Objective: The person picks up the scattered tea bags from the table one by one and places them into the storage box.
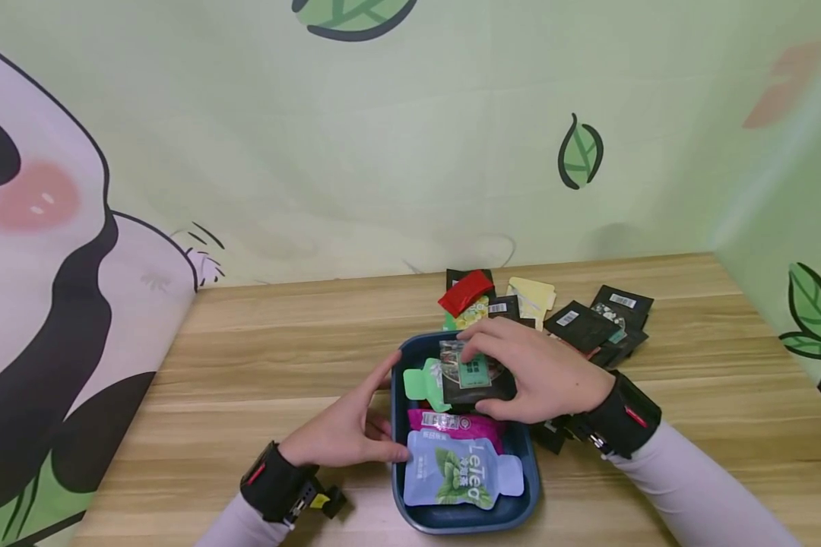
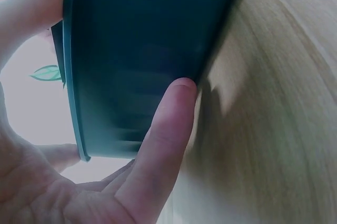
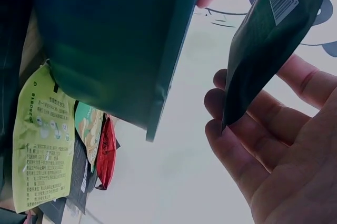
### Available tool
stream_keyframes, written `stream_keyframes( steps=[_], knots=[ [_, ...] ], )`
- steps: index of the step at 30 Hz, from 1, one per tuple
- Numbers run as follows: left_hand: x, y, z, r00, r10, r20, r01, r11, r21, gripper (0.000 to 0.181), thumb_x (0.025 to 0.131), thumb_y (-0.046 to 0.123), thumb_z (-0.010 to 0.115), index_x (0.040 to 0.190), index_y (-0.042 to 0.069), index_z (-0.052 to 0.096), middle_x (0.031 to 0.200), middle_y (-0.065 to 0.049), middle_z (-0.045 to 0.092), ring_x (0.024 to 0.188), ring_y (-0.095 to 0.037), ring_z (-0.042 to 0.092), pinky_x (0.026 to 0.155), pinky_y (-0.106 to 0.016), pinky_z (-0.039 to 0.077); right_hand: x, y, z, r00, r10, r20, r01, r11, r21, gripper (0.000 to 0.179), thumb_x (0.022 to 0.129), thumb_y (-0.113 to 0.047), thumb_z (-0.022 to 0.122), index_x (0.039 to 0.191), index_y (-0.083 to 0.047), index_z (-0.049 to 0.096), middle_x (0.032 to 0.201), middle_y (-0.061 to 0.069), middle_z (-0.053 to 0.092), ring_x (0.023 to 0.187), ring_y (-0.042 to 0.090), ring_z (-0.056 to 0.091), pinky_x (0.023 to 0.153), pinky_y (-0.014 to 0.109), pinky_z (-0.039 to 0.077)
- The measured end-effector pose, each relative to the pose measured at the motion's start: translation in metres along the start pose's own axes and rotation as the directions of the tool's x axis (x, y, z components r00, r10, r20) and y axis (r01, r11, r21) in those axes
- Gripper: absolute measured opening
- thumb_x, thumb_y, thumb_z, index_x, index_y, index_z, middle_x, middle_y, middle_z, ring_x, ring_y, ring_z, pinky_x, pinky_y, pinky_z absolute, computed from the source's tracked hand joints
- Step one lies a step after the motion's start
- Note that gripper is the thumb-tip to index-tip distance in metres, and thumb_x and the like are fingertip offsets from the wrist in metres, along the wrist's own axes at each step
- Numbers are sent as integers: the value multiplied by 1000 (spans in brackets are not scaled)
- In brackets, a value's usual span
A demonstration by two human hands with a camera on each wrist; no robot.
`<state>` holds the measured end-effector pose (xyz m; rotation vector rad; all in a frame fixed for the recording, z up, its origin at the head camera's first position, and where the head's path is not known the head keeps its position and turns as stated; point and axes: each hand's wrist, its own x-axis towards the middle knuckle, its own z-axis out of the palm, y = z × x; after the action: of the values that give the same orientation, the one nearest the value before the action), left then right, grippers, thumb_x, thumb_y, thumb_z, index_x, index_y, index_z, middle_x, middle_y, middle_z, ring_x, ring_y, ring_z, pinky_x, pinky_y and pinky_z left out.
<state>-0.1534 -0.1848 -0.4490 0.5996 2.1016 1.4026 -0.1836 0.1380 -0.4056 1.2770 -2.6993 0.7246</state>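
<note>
My right hand [image 1: 537,372] holds a black tea sachet [image 1: 475,384] with a green label, over the far half of a dark blue plastic tub [image 1: 465,526]. In the right wrist view, the barcode side of the sachet [image 3: 268,45] shows between thumb and fingertips. Inside the tub lie a light-blue LeTea pouch [image 1: 427,463], a magenta packet [image 1: 417,419] and a green packet [image 1: 419,384], partly covered by the sachet. At the tub's left side, my left hand [image 1: 342,429] touches it with thumb and index finger at the rim; another finger presses the outer wall in the left wrist view.
Behind the tub lie a red packet [image 1: 467,292], a pale yellow packet [image 1: 535,295] and black sachets. More black sachets [image 1: 581,327] are heaped to the right, and one lies partly under my right wrist. A printed cloth backdrop [image 1: 383,167] rises at the wooden table's back edge.
</note>
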Motion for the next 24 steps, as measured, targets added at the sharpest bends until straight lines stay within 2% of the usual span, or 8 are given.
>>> stream_keyframes(
  steps=[9, 17, 24],
  knots=[
    [2, -1, 1, 997, -10, -72, 12, 999, 39, 106, 81, 30, 80, 160, 34, 11, 155, -13, 31, 85, -28, 67, 82, -37, 56, -1, 3, 2, 1000, 10, 11, -10, 1000, -1, 50, 79, -57, 71, 119, -30, 60, 141, -10, 50, 127, 6, 43, 98, 31, 47],
    [2, -2, 0, 995, -26, -93, 31, 998, 47, 94, 83, 29, 77, 157, 31, 20, 151, -14, 35, 82, -26, 67, 79, -38, 56, 1, 4, 5, 1000, -17, 15, 17, 1000, 26, 48, 80, -53, 72, 119, -28, 60, 140, -7, 50, 127, 8, 43, 101, 33, 45],
    [2, -2, 0, 995, -34, -96, 37, 999, 34, 92, 83, 28, 77, 156, 32, 22, 150, -13, 35, 83, -27, 67, 79, -37, 57, 2, 3, 6, 999, -31, 9, 30, 998, 48, 48, 80, -51, 72, 120, -27, 60, 142, -7, 50, 128, 8, 42, 102, 35, 45]
  ],
)
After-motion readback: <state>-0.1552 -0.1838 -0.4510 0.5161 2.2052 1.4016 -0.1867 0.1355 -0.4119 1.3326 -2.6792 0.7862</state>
